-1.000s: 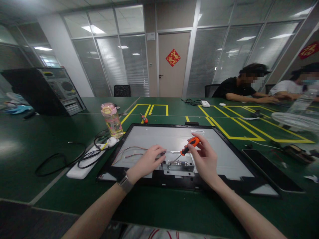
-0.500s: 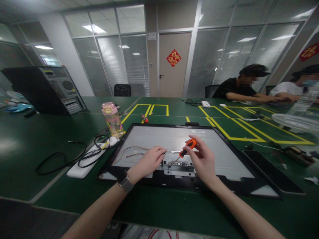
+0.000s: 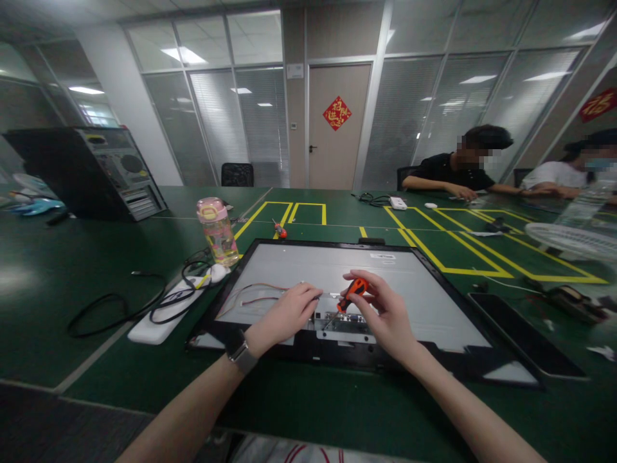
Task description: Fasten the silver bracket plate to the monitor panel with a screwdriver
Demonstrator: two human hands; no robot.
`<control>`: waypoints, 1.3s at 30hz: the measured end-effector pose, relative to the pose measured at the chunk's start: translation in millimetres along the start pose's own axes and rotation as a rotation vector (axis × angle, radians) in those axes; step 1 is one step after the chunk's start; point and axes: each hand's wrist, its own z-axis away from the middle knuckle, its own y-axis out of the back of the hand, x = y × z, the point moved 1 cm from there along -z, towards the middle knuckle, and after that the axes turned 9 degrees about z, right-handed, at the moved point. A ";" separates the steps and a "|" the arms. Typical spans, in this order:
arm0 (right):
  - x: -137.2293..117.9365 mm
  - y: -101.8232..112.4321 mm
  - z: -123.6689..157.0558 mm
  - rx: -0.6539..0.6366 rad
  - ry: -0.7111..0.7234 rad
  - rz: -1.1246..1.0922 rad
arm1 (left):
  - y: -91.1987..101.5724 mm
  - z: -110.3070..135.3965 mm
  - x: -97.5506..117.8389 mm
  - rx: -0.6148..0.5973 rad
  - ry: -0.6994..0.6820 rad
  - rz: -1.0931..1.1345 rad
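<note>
Green table [image 3: 96, 270], right hand [image 3: 385, 318] grip closed around orange screwdriver [image 3: 348, 294], left hand [image 3: 286, 315] beside on metal bracket [image 3: 344, 326].

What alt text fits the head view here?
The right hand holds an orange-handled screwdriver tip-down on a metal bracket on an opened monitor panel; the left hand rests beside it, on a green table.

Left hand [image 3: 288, 313] lies flat, fingers extended; right hand [image 3: 385, 315] curls in a closed grip.
</note>
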 end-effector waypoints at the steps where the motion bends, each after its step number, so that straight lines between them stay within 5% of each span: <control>1: -0.8 -0.4 0.2 -0.010 0.000 0.010 | -0.4 -0.1 -0.3 -0.003 -0.003 -0.002; 5: -3.0 -0.1 -0.7 0.075 -0.046 -0.039 | -0.9 0.2 -0.6 -0.005 -0.005 -0.007; 9: 0.5 9.2 -7.9 0.333 -0.154 -0.093 | 2.0 1.0 4.3 0.027 -0.021 0.053; 15: 34.7 26.1 -19.5 0.566 -0.497 -0.258 | 2.9 1.4 19.3 0.073 -0.164 0.089; 20: 56.6 24.5 -18.7 0.496 -0.759 -0.522 | -5.1 -1.1 25.6 0.011 -0.247 0.070; 33: 69.2 15.9 -13.3 0.324 -0.898 -0.691 | -8.1 -5.0 38.6 -0.148 -0.325 -0.213; 39: 69.2 15.8 -12.2 0.301 -0.918 -0.723 | -0.7 0.8 30.9 -0.050 -0.236 0.086</control>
